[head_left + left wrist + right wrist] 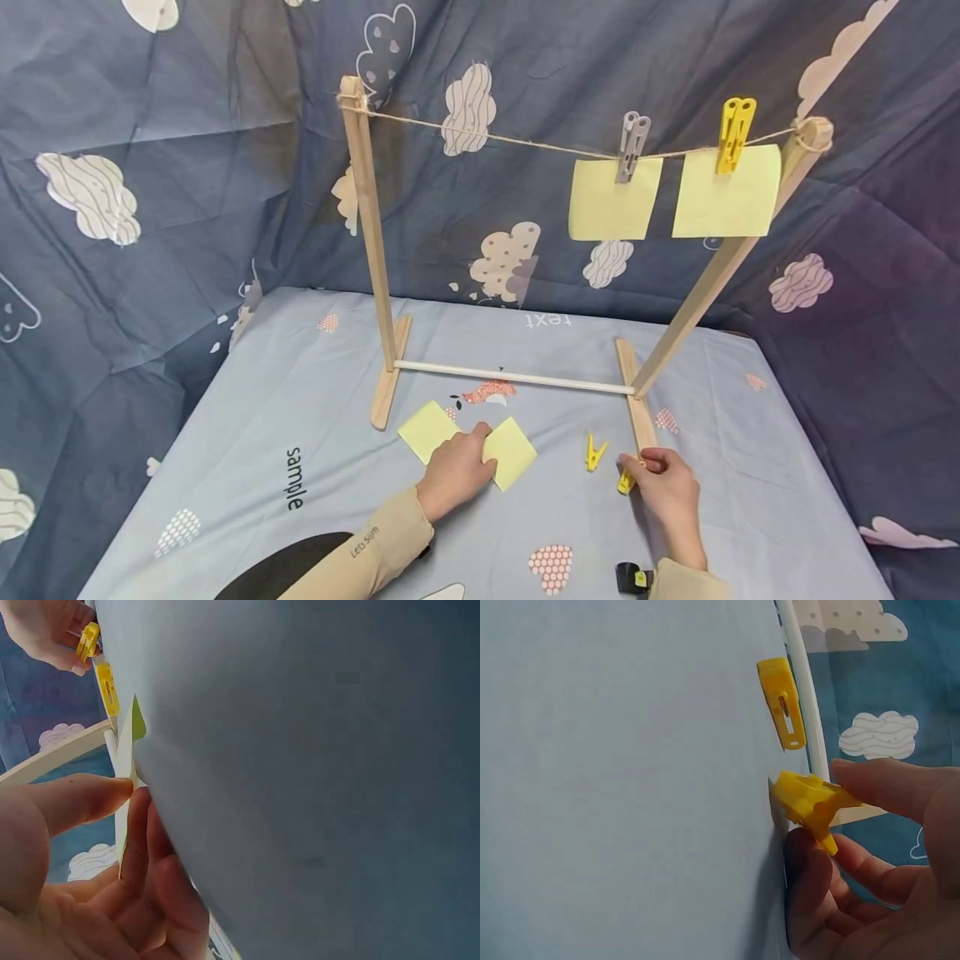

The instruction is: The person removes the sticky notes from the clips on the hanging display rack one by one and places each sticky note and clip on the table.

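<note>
Left hand (459, 468) pinches a pale-yellow sheet (512, 454) at lower centre of the head frame, a second sheet (426, 429) at its left. Right hand (671, 490) pinches a yellow clothespin (810, 801) at lower right, a loose clothespin (593, 455) just left of it. Clipped sheets (611, 204) hang from the string (480, 133), upper right.

Paper squares (512, 457) were plain pale yellow. Pegs (592, 454) were yellow, bar one grey peg (632, 150). Backdrop (187, 67) was navy, cloud-patterned; tablecloth (330, 400) was light blue with dotted hearts. Crossbar (517, 378) was white; left sleeve (390, 542) was beige with dark lettering.
</note>
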{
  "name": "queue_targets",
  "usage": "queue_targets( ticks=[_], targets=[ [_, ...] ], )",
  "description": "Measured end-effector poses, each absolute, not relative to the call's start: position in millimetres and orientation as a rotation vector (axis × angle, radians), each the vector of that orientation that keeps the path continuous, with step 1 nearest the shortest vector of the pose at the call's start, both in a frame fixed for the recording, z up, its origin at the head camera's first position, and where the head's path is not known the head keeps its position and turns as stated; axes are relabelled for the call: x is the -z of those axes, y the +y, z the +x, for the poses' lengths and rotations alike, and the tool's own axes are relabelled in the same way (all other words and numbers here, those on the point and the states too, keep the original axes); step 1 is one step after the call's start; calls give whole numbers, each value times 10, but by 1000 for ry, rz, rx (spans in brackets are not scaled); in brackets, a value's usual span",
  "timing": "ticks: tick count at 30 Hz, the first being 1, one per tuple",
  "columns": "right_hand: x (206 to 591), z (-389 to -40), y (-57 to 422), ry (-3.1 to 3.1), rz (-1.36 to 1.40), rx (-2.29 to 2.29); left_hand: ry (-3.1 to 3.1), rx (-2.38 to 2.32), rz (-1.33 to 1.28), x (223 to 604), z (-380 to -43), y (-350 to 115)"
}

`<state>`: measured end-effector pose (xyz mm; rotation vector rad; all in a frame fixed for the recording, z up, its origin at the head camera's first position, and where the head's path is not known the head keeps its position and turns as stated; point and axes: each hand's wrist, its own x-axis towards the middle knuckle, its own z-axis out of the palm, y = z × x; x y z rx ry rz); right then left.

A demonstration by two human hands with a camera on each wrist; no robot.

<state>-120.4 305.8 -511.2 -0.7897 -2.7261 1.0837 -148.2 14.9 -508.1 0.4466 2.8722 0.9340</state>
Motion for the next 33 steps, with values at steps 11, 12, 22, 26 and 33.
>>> queue_targets(
  ticks=[11,12,22,26,33],
  targets=[
    [5102,-1198,3001,-2797,-752,-1040,3012,-640,479,5055,-1430,183],
    [5102,-1194,3002,-2801,-749,-1043,3018,-621,487,5053,-1424,187],
    [5125,-1178,3018,-2788,-801,-1089,2976,-540,792,5044,-1354,267],
    [5139,-1161,3032,-2766,-826,-1111,3002,-463,886,5053,-1318,297],
    [5144,-1151,3066,-2738,-891,-1199,3037,-425,975,5069,-1293,287]
  ],
)
